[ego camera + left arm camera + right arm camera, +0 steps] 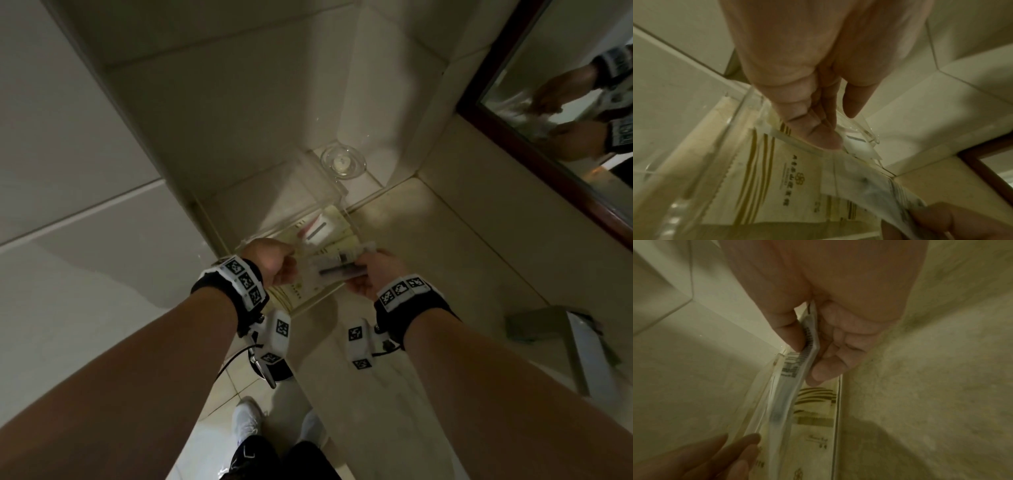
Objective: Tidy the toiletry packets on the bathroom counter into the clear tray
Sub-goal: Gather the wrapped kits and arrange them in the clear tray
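The beige stone counter [428, 240] runs into a tiled corner, and the clear tray [310, 178] sits on it against the left wall; everything else is placed from that tray. A dark-framed mirror [534, 147] hangs well to the tray's right, a faucet [579, 346] stands near its right front, and a round glass dish [343, 165] sits just behind its far end. Inside the tray lie several cream packets [764, 170] with gold stripes, flat and overlapping. Above the tray's near end, 2 hands share 1 clear toothbrush packet [337, 265]. The right hand [371, 274] pinches its right end, thumb on one face and curled fingers [830, 358] on the other. The left hand [270, 258] meets the packet's left end over the tray, but whether its fingers clamp it or only steady it I cannot tell. The risk, as I judge it: the slick film could slip from so light a pinch, or the long packet could catch on the tray's rim and land half out on the counter.
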A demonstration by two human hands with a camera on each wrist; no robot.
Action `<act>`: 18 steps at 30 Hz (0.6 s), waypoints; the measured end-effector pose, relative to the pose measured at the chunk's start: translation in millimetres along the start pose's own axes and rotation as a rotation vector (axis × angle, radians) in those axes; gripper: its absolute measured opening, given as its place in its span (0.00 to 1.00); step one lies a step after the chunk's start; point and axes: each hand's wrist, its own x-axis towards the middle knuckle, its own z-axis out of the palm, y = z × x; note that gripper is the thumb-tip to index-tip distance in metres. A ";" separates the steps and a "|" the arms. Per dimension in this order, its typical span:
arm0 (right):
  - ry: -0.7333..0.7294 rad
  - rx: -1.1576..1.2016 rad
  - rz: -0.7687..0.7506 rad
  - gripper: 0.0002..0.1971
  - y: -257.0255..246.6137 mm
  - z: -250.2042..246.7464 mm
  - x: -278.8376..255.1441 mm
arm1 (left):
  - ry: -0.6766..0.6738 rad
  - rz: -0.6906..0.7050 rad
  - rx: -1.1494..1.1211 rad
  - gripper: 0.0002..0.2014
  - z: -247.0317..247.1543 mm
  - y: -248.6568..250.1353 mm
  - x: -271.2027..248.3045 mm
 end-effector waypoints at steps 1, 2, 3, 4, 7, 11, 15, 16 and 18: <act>-0.002 0.013 0.020 0.07 0.2 2.9 -3.3 | 0.017 -0.005 0.061 0.08 -3.8 -1.7 -0.6; -0.004 0.033 0.043 0.06 0.7 5.8 -5.4 | 0.029 -0.010 0.129 0.10 -7.6 -3.1 -3.0; -0.005 0.053 0.070 0.05 1.3 9.3 -8.6 | 0.042 -0.014 0.184 0.11 -11.5 -5.0 -4.7; -0.013 0.078 0.090 0.06 2.6 12.6 -10.9 | 0.049 -0.028 0.212 0.13 -14.7 -6.4 -8.2; -0.047 0.110 0.120 0.10 9.6 24.6 -20.3 | -0.017 -0.104 0.115 0.20 -21.7 -7.6 -19.4; -0.109 0.014 0.152 0.13 20.8 30.5 -27.2 | -0.077 -0.071 -0.007 0.13 -26.5 -5.2 -27.7; -0.208 -0.239 0.206 0.09 31.0 24.7 -31.8 | 0.030 0.006 -0.003 0.11 -31.8 -9.2 -20.6; -0.225 -0.275 0.203 0.10 33.9 23.8 -33.0 | 0.044 0.015 -0.006 0.13 -33.8 -11.5 -19.5; -0.262 -0.287 0.191 0.11 38.4 26.0 -35.8 | 0.066 0.052 0.019 0.17 -37.3 -18.6 -11.1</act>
